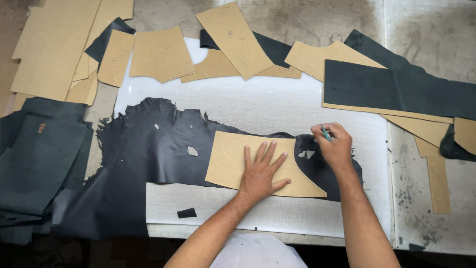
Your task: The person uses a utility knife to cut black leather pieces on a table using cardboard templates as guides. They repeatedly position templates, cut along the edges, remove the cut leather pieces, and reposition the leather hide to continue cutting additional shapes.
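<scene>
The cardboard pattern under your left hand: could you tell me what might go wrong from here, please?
The left hand alone pins the cardboard pattern; if it slips, the line will probably wander. The tool in the right hand works near a hole and the ragged edge of the dark leather.

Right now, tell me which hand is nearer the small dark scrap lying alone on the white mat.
Left. The left hand presses flat on the cardboard pattern, just up-right of the scrap. The right hand sits farther right, gripping a pen-like tool.

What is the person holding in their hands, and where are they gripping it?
The right hand pinches a thin green tool near its tip. The left hand holds nothing, pressing flat on the cardboard pattern.
</scene>
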